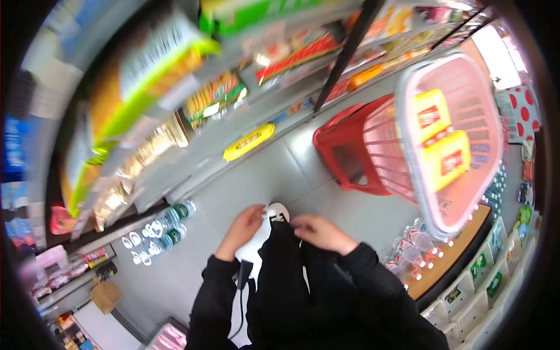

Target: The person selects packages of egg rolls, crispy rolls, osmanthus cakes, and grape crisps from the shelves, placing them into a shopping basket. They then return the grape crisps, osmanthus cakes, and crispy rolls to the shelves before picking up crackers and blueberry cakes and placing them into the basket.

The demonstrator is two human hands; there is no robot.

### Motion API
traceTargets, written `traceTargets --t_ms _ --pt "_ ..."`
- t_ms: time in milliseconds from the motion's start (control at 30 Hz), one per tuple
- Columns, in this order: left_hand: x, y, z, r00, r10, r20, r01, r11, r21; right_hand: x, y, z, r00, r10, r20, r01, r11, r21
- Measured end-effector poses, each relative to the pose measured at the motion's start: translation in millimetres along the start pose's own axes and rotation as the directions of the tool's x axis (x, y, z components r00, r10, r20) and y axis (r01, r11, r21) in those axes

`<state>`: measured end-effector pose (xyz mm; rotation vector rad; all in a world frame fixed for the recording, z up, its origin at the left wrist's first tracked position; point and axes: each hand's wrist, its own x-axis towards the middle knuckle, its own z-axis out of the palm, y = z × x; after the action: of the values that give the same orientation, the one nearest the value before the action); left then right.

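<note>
My left hand (241, 231) is over my left leg, beside a white sheet-like thing (251, 249) whose kind I cannot make out. Its fingers are loosely bent and blurred, with nothing visible in them. Above my right knee is my right hand (322, 233), fingers loosely bent and pointing left, also with nothing visible in them. Below my left wrist hangs a small black device (245, 273) with a cable. A white shoe tip (279, 212) shows between the hands. Ahead on the right stands a pink shopping basket (389, 146) holding yellow packets (446, 160).
A red stand or cart (344, 151) is behind the basket. Shelves of packaged snacks (216, 96) run along the left, with a yellow packet (249, 142) at the lowest edge. Green-labelled bottles (169, 224) are on the left; clear bottles (411, 248) on the right.
</note>
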<state>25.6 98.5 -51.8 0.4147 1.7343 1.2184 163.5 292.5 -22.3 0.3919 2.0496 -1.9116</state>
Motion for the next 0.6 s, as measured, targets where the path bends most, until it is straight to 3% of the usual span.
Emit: traceTargets --t_ms 67,100,133,167,200,333,467,500,600 --pt "-36 52 19 0.998 0.044 0.041 -0.047 0.995 0.088 -53 -65 -5 0.997 0.063 0.038 -0.061 0.997 -0.042" --pt "-53 72 28 0.993 0.082 0.087 -0.084 0.996 0.026 -78 -85 -4 0.999 0.0 0.05 0.003 0.999 -0.044" --pt "-73 112 37 0.989 -0.024 0.147 0.019 0.999 0.033 -101 -103 -6 0.996 -0.067 0.062 0.07 0.996 -0.06" --pt "-89 129 44 0.978 0.079 0.191 -0.073 0.997 -0.038 -123 -124 -10 0.994 -0.076 0.075 0.081 0.995 -0.06" --pt "-102 151 49 0.966 0.057 0.251 -0.051 0.998 -0.029 -143 -144 -14 0.992 -0.084 0.09 0.089 0.994 -0.063" --pt "-138 211 66 0.932 0.05 0.359 -0.027 0.997 -0.07 -202 -204 -34 1.0 0.005 0.028 -0.003 0.996 -0.089" --pt "-147 280 77 0.921 0.051 0.387 -0.084 0.994 0.068 -238 -230 -53 0.989 -0.109 -0.102 0.09 0.979 -0.181" --pt "-138 274 77 0.921 0.13 0.366 -0.165 0.984 0.065 -246 -230 -58 0.992 -0.082 -0.1 0.068 0.989 -0.135" --pt "-132 307 96 0.943 0.171 0.285 -0.222 0.962 0.158 -278 -233 -77 0.986 -0.08 -0.147 0.064 0.992 -0.105"
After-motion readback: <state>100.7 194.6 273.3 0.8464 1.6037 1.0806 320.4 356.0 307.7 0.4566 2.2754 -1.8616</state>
